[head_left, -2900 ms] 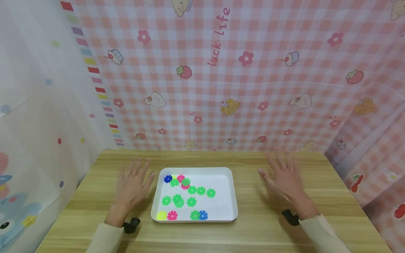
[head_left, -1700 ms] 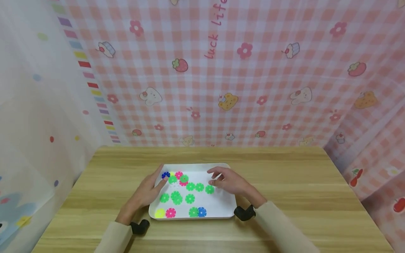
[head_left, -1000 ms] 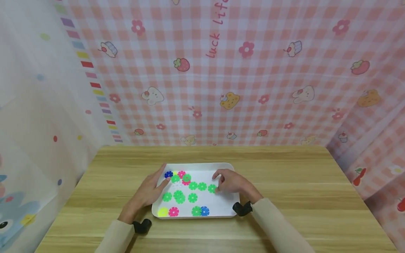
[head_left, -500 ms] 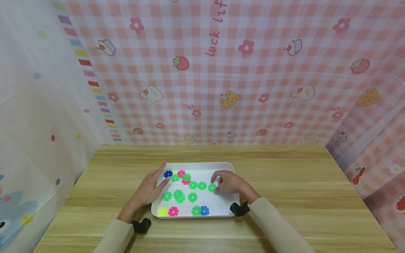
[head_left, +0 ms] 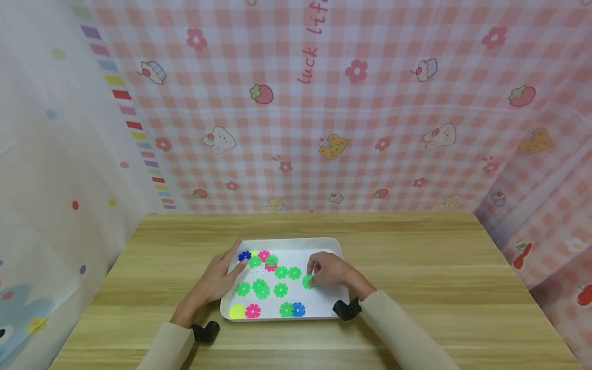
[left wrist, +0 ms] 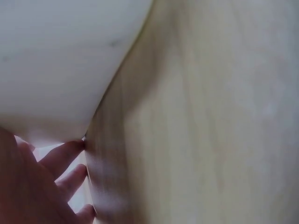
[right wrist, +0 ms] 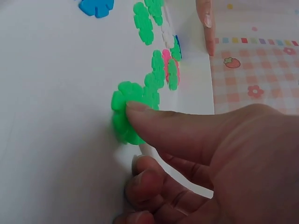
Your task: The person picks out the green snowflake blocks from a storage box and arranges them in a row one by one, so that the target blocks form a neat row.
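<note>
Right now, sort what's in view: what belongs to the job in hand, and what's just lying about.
Seemingly part of the job:
green flower piece, pinched by the right hand
white tray, held at its left side by the left hand

Seemingly just there, not handled:
near-side yellow piece
near-side pink piece
light blue piece
checked cloth, as backdrop

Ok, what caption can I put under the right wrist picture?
Right hand pinching a green notched snowflake disc over the white tray, more discs beyond.
</note>
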Available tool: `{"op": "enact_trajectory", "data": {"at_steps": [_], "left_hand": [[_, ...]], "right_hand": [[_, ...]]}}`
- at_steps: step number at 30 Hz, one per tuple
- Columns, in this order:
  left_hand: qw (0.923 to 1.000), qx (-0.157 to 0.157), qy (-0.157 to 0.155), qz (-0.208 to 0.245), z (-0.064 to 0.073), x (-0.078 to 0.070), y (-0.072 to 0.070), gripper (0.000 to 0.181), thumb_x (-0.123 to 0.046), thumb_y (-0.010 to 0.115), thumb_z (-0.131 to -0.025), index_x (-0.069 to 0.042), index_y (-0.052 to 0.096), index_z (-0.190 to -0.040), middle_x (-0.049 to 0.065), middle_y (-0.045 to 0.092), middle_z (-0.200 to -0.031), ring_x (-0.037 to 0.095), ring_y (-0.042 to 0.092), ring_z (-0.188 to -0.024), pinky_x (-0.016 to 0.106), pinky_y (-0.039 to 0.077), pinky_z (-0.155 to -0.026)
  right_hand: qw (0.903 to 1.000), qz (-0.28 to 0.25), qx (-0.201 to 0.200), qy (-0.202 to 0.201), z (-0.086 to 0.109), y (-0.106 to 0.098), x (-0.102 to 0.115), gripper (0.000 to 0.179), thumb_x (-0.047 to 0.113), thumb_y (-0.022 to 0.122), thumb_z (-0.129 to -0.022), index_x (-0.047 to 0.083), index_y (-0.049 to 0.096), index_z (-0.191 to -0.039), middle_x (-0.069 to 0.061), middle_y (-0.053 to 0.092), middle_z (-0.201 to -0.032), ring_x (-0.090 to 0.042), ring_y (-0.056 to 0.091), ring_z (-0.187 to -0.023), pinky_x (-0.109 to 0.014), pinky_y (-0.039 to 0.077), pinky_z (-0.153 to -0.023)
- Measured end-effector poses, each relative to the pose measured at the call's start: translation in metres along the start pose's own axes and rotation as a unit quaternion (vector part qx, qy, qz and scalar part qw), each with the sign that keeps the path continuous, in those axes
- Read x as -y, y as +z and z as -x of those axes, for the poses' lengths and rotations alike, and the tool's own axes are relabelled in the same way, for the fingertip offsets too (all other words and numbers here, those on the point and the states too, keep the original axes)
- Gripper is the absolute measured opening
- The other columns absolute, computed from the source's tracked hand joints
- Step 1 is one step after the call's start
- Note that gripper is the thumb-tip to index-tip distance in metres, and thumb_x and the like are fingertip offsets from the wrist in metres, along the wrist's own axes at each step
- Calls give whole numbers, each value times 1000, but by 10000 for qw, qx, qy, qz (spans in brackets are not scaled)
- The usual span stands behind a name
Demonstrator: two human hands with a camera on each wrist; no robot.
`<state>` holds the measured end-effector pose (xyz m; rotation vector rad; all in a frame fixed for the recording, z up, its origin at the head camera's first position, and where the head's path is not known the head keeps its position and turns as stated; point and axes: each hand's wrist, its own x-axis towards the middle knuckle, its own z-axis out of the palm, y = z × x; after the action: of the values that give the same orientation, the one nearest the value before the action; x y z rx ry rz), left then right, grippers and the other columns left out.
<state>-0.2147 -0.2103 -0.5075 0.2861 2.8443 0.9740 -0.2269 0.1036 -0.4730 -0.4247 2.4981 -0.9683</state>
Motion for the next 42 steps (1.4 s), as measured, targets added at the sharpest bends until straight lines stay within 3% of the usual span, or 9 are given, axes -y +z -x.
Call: {"op": "enact_trajectory", "data": {"at_steps": [6,14,19,24,28,32,38,42], "left_hand": [[10000,-3,-42,-10,1,-2,0,71,-51,40,-104,-17,14,-161,17,25,-162,48,24,-144,67,19,-115],[9999,4,-112,5,1,0,1,71,-53,38,-104,-19,13,-161,17,25,-162,47,23,-145,67,18,-116],[9999,44,-95,-31,1,1,1,72,-55,37,-103,-19,12,-161,18,26,-161,47,23,-145,67,19,-115],[9999,36,-99,4,0,-1,0,71,-53,38,-104,-19,12,-161,20,28,-160,48,23,-145,68,19,-115],[9999,40,-89,30,0,-2,-1,72,-54,37,-104,-19,12,-161,20,27,-160,48,23,-145,68,19,-115],[9999,51,-95,14,-1,-1,-1,73,-57,35,-103,-20,11,-161,20,26,-161,48,22,-145,68,19,-115],[9999,107,-119,44,-1,-1,-1,75,-60,34,-102,-21,10,-161,20,25,-161,47,20,-146,69,18,-114],[9997,170,-101,125,-2,-1,-1,75,-59,35,-102,-21,9,-161,19,23,-162,46,19,-146,69,18,-114]], "right_hand": [[9997,-243,33,-22,-1,3,0,15,1,77,-82,7,64,-85,-1,53,-74,-15,49,-71,-26,38,-66],[9977,-510,116,-442,-2,3,-2,14,-4,74,-82,4,64,-88,1,57,-74,-13,51,-71,-24,42,-69],[9963,-502,-217,-658,7,-7,0,13,0,73,-86,7,64,-91,1,59,-77,-13,52,-72,-25,43,-64],[9923,-848,-694,-583,23,-28,0,12,7,72,-89,9,65,-98,-3,64,-86,-17,56,-78,-29,46,-64],[9844,-1197,-1235,-379,35,-45,-17,12,9,70,-91,7,66,-102,-4,66,-88,-17,57,-79,-29,47,-66],[9719,-1717,-1613,-41,44,-55,-44,18,12,70,-92,3,63,-106,-6,65,-88,-18,54,-71,-25,45,-60],[9638,-1935,-1814,287,49,-55,-78,19,7,69,-91,-4,62,-106,-5,63,-81,-13,49,-62,-22,40,-51],[9596,-1908,-1996,543,49,-51,-90,18,6,70,-90,-3,63,-104,-5,64,-80,-14,51,-65,-23,42,-56]]}}
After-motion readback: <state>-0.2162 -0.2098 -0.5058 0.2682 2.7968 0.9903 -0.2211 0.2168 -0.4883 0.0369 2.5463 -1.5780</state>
